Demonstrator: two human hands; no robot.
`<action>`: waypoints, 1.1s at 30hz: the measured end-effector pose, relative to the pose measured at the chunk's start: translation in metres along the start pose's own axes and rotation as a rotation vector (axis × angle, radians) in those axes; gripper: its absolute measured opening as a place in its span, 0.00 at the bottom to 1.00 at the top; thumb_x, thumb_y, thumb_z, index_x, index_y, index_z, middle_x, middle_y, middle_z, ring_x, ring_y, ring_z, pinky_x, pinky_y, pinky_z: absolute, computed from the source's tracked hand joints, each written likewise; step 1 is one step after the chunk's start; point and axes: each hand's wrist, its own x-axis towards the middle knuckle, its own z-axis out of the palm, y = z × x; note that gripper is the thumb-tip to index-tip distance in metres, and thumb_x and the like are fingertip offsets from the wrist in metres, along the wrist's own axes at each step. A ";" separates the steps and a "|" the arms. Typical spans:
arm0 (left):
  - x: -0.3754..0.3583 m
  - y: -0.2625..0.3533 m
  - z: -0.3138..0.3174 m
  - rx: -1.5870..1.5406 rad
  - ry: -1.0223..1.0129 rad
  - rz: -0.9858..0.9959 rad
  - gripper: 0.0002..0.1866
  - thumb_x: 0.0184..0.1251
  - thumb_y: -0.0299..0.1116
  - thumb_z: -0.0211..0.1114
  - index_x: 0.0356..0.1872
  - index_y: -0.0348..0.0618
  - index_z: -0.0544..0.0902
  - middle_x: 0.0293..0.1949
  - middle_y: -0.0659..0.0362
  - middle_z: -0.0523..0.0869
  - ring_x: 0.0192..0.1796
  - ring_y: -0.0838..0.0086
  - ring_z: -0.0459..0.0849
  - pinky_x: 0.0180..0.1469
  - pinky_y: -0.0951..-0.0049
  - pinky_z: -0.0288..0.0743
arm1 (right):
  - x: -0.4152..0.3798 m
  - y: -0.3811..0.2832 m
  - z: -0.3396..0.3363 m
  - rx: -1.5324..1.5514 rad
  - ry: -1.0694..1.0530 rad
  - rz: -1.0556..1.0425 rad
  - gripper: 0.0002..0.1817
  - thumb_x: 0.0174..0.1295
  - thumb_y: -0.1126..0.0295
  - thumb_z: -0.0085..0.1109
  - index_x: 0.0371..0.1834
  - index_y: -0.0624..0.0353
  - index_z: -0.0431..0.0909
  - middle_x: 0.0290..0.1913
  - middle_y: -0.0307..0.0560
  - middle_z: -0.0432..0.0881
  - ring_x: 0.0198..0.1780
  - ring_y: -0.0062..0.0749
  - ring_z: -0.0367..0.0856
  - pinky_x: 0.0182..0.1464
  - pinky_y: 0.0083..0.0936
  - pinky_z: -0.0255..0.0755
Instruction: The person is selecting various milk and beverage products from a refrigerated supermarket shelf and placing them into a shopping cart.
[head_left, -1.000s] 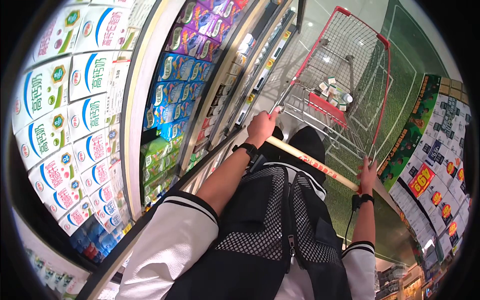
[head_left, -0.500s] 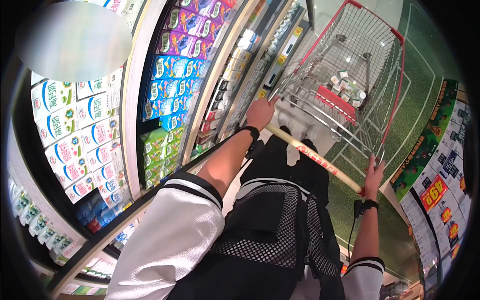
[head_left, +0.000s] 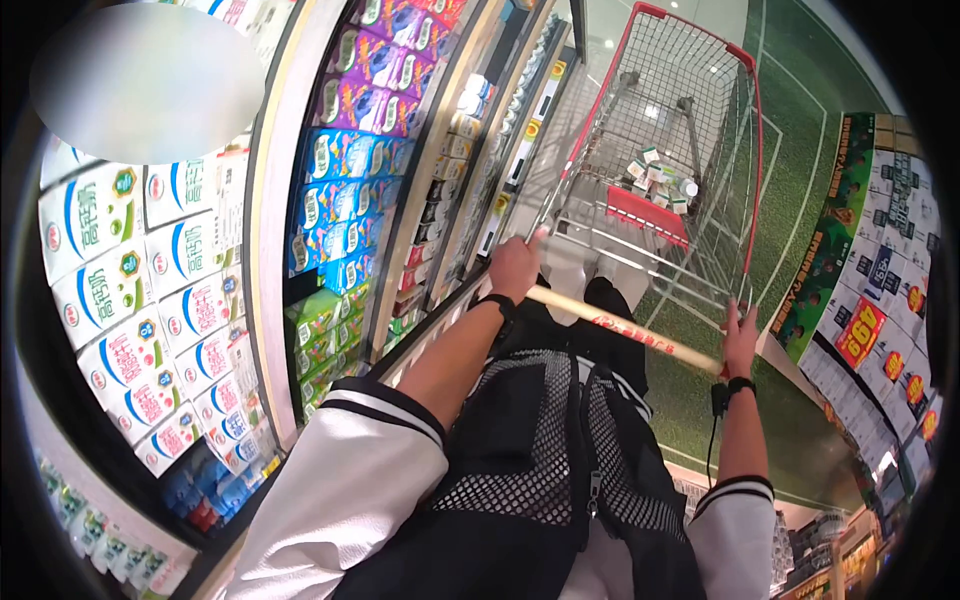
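Observation:
My left hand (head_left: 515, 267) is closed round the left end of a shopping cart's cream handle (head_left: 630, 328), which carries red lettering. At the right end my right hand (head_left: 740, 343) grips the same bar, its fingers reaching up by the metal frame. Beyond the handle stretches the wire shopping cart (head_left: 757, 160) with a red rim. Several small white-and-green packs (head_left: 652, 157) lie in it beside a white-capped container (head_left: 688, 188). A red panel (head_left: 648, 216) sits at the cart's near side.
Shelves of milk cartons (head_left: 100, 285) and blue drink packs (head_left: 345, 160) run close along the left. On the right stand stacked cartons with a yellow-and-red price sign (head_left: 860, 335). Green grass-patterned flooring (head_left: 790, 190) lies right of the cart.
The cart sits further left in view and is angled more upright. Shelves and the right-hand carton display have shifted in view. Both hands stay on the handle.

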 end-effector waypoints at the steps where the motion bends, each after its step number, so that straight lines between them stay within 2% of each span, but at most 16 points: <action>1: 0.000 0.005 0.001 -0.003 0.013 -0.018 0.39 0.79 0.68 0.50 0.37 0.35 0.86 0.39 0.37 0.89 0.45 0.39 0.88 0.48 0.44 0.81 | -0.006 0.001 -0.004 -0.077 0.018 -0.012 0.30 0.79 0.42 0.52 0.61 0.62 0.74 0.33 0.52 0.84 0.34 0.44 0.86 0.40 0.41 0.75; 2: -0.001 0.004 -0.001 -0.061 -0.051 -0.038 0.39 0.79 0.68 0.49 0.38 0.35 0.86 0.39 0.38 0.89 0.46 0.38 0.88 0.48 0.43 0.81 | -0.010 0.000 -0.004 -0.092 0.030 -0.003 0.30 0.79 0.42 0.52 0.61 0.62 0.74 0.33 0.52 0.84 0.34 0.44 0.86 0.40 0.41 0.75; 4: -0.001 0.007 -0.005 -0.075 -0.087 -0.059 0.37 0.80 0.67 0.49 0.40 0.36 0.87 0.42 0.38 0.90 0.48 0.38 0.88 0.50 0.42 0.80 | -0.001 0.007 0.010 -0.191 0.113 0.079 0.33 0.78 0.41 0.52 0.64 0.63 0.74 0.38 0.58 0.85 0.43 0.52 0.87 0.47 0.46 0.76; 5: -0.002 0.006 -0.005 -0.111 -0.114 -0.069 0.37 0.79 0.67 0.49 0.40 0.37 0.87 0.43 0.38 0.90 0.50 0.38 0.87 0.52 0.42 0.80 | 0.017 0.037 0.031 -0.485 0.361 0.018 0.30 0.74 0.48 0.59 0.65 0.63 0.74 0.50 0.62 0.83 0.55 0.56 0.82 0.57 0.48 0.74; 6: 0.000 0.006 -0.006 -0.145 -0.137 -0.082 0.37 0.79 0.67 0.49 0.41 0.38 0.87 0.44 0.38 0.90 0.51 0.38 0.87 0.53 0.42 0.80 | 0.015 0.012 0.035 -0.499 0.367 0.012 0.30 0.74 0.48 0.59 0.65 0.63 0.74 0.50 0.62 0.83 0.55 0.56 0.82 0.57 0.48 0.74; 8: -0.003 0.007 -0.013 -0.181 -0.176 -0.091 0.37 0.79 0.67 0.49 0.43 0.38 0.88 0.46 0.37 0.90 0.53 0.38 0.87 0.55 0.43 0.80 | -0.015 -0.082 0.047 -0.582 0.673 -0.257 0.28 0.65 0.61 0.67 0.65 0.64 0.75 0.59 0.63 0.78 0.62 0.60 0.76 0.64 0.51 0.70; 10: -0.002 0.005 -0.016 -0.181 -0.210 -0.099 0.37 0.80 0.66 0.49 0.43 0.38 0.88 0.45 0.37 0.90 0.53 0.39 0.88 0.56 0.44 0.80 | -0.041 -0.176 0.065 -0.369 0.640 -0.593 0.29 0.57 0.70 0.70 0.64 0.62 0.76 0.62 0.61 0.77 0.64 0.60 0.74 0.67 0.52 0.68; 14: -0.004 0.001 -0.017 -0.202 -0.231 -0.070 0.34 0.80 0.64 0.50 0.43 0.38 0.86 0.43 0.39 0.90 0.50 0.40 0.89 0.53 0.43 0.81 | -0.040 -0.287 0.131 -0.131 0.249 -0.946 0.23 0.58 0.74 0.68 0.59 0.57 0.79 0.58 0.57 0.79 0.63 0.59 0.75 0.67 0.51 0.69; 16: -0.008 0.000 -0.014 -0.193 -0.214 -0.065 0.31 0.80 0.61 0.53 0.42 0.38 0.85 0.41 0.40 0.90 0.48 0.39 0.89 0.50 0.42 0.81 | -0.033 -0.330 0.170 -0.108 -0.063 -0.971 0.20 0.63 0.74 0.62 0.60 0.56 0.79 0.57 0.54 0.80 0.62 0.56 0.76 0.67 0.44 0.71; 18: -0.013 -0.002 -0.008 -0.182 -0.145 -0.036 0.28 0.80 0.58 0.55 0.41 0.38 0.84 0.39 0.39 0.90 0.46 0.39 0.88 0.49 0.42 0.81 | -0.021 -0.355 0.216 -0.038 -0.263 -1.047 0.19 0.66 0.73 0.60 0.61 0.56 0.78 0.57 0.54 0.79 0.60 0.56 0.78 0.64 0.44 0.74; 20: -0.022 -0.007 -0.001 -0.158 -0.156 -0.053 0.27 0.80 0.55 0.56 0.40 0.38 0.84 0.38 0.39 0.90 0.45 0.39 0.88 0.49 0.41 0.81 | -0.010 -0.371 0.258 -0.086 -0.343 -1.072 0.23 0.64 0.72 0.59 0.64 0.50 0.78 0.53 0.56 0.80 0.56 0.56 0.82 0.56 0.48 0.80; 22: -0.017 -0.009 0.002 -0.145 -0.135 -0.030 0.23 0.79 0.51 0.58 0.39 0.37 0.83 0.36 0.39 0.89 0.43 0.38 0.88 0.48 0.40 0.81 | -0.008 -0.393 0.286 -0.160 -0.466 -1.000 0.30 0.64 0.73 0.58 0.71 0.44 0.73 0.53 0.55 0.81 0.55 0.56 0.84 0.53 0.49 0.81; 25: -0.015 -0.007 -0.002 -0.165 -0.149 -0.018 0.21 0.79 0.48 0.59 0.39 0.37 0.83 0.35 0.40 0.90 0.40 0.38 0.88 0.45 0.41 0.82 | -0.003 -0.413 0.319 -0.137 -0.458 -1.047 0.31 0.65 0.73 0.58 0.74 0.43 0.69 0.55 0.55 0.80 0.52 0.60 0.85 0.52 0.48 0.82; 29: -0.012 -0.014 0.004 -0.143 -0.178 0.022 0.19 0.80 0.45 0.59 0.41 0.36 0.82 0.32 0.40 0.89 0.37 0.40 0.88 0.41 0.44 0.83 | 0.006 -0.423 0.356 -0.180 -0.415 -1.050 0.30 0.64 0.76 0.57 0.71 0.45 0.71 0.50 0.54 0.82 0.47 0.58 0.88 0.43 0.50 0.84; 31: -0.009 -0.014 0.002 -0.139 -0.150 0.076 0.17 0.80 0.43 0.59 0.42 0.35 0.82 0.31 0.40 0.89 0.37 0.42 0.89 0.40 0.46 0.83 | 0.009 -0.425 0.369 -0.199 -0.407 -1.046 0.38 0.64 0.77 0.58 0.78 0.34 0.67 0.50 0.55 0.85 0.46 0.54 0.90 0.42 0.46 0.83; 33: -0.008 -0.014 0.003 -0.138 -0.144 0.108 0.17 0.79 0.42 0.60 0.43 0.35 0.82 0.32 0.39 0.88 0.37 0.42 0.89 0.40 0.46 0.83 | 0.013 -0.428 0.382 -0.198 -0.369 -1.053 0.36 0.66 0.76 0.57 0.78 0.34 0.67 0.50 0.56 0.85 0.46 0.55 0.90 0.42 0.46 0.83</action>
